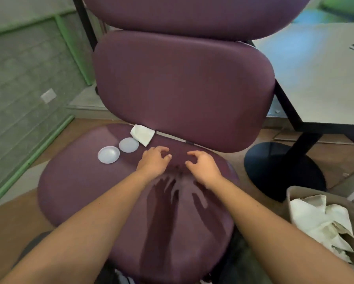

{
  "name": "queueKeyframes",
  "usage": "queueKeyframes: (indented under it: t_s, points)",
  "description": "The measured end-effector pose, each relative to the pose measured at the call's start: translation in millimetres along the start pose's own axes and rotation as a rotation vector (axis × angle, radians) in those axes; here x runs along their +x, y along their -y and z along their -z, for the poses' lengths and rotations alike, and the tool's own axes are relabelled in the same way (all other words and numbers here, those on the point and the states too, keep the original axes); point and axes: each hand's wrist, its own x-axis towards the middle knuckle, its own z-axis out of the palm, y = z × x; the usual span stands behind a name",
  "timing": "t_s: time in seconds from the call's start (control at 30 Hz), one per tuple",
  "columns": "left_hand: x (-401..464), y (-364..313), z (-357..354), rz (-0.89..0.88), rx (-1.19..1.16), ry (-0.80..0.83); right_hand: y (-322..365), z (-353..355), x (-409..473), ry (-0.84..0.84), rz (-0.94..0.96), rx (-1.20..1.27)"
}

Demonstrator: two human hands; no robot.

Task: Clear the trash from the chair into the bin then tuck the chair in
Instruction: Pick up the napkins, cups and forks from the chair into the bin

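Observation:
A purple padded chair (80, 181) faces me, its seat below and its backrest above. On the seat's far left lie two round translucent plastic lids (108, 154) (128, 144) and, at the seat's back edge, a crumpled white paper cup (142, 134). Both hands hover over the middle of the seat. My left hand (154, 159) has loosely curled fingers and holds nothing, just right of the lids. My right hand (202, 166) is beside it, fingers also loosely curled and empty. A beige bin (290, 193) with crumpled white paper stands at the lower right.
A white table (315, 78) with black frame and a round black base (282, 171) stands right of the chair. A green-framed grey wall panel (28, 78) runs along the left. The floor is brown wood.

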Motion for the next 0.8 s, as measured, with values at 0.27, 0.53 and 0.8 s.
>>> queueKeyframes:
  t_s: [0.27,0.53,0.8]
  points:
    - [5.9,94.0,50.6,0.114,0.089,-0.087,63.3,-75.6,34.1,0.126,0.104,-0.048]
    - [30.7,165.2,65.0,0.169,0.229,-0.187,92.9,-139.5,70.6,0.174,0.150,-0.092]
    - [54.8,187.9,64.9,0.178,0.203,-0.249,108.3,-173.1,115.5,0.146,0.254,-0.142]
